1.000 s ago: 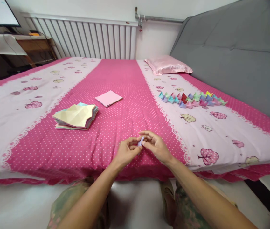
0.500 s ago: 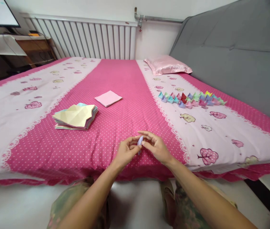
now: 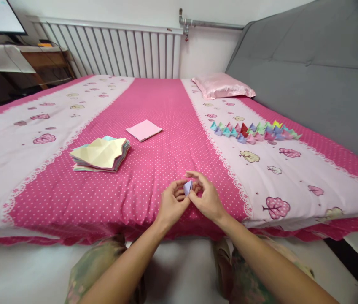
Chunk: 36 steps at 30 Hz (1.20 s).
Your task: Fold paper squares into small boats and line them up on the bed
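A small folded piece of purple paper is pinched between my two hands above the near edge of the bed. My left hand grips it from the left, fingers curled and thumb at its lower end. From the other side my right hand holds it with thumb and fingertips, the index finger arched over the top. Parts of the paper are hidden behind the fingers. Rows of small folded paper shapes in many colours stand on the bed to the right.
To the left lies a stack of creased paper sheets, a yellow one on top. Beyond it is a flat pile of pink paper squares. A pink pillow rests by the grey headboard; a white radiator lines the wall.
The purple paper has turned from nearly edge-on to showing a broader, pointed face. My hands have shifted slightly, and both still hold it.
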Each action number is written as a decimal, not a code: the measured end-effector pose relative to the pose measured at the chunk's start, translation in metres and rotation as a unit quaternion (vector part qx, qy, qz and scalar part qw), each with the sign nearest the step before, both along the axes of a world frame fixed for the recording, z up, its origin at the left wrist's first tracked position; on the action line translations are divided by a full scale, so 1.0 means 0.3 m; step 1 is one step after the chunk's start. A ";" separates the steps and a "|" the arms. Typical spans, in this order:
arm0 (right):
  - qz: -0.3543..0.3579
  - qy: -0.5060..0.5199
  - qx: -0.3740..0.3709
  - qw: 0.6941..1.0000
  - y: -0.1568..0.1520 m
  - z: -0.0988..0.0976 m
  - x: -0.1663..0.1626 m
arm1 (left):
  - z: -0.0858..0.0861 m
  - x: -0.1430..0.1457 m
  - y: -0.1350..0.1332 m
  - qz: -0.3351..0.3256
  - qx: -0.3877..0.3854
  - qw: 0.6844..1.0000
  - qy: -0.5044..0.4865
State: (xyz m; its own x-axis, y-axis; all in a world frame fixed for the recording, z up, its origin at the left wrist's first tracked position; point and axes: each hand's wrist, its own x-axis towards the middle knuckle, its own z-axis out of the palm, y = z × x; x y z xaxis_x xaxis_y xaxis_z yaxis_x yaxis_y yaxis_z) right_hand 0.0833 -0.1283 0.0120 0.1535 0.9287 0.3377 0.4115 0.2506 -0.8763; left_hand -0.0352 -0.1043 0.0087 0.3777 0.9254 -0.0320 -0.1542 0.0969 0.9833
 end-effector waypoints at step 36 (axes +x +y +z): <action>0.060 0.010 0.003 0.998 0.018 0.006 0.026 | 0.031 -0.056 0.022 -0.047 -0.124 0.987 -0.096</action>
State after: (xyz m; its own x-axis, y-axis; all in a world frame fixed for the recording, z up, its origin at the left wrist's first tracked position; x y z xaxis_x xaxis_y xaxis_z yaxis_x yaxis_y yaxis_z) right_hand 0.0910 -0.1231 0.0139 0.0475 0.9387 0.3416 0.3605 0.3028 -0.8822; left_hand -0.0520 -0.0976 0.0181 0.4831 0.8584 -0.1722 -0.3141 0.3535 0.8811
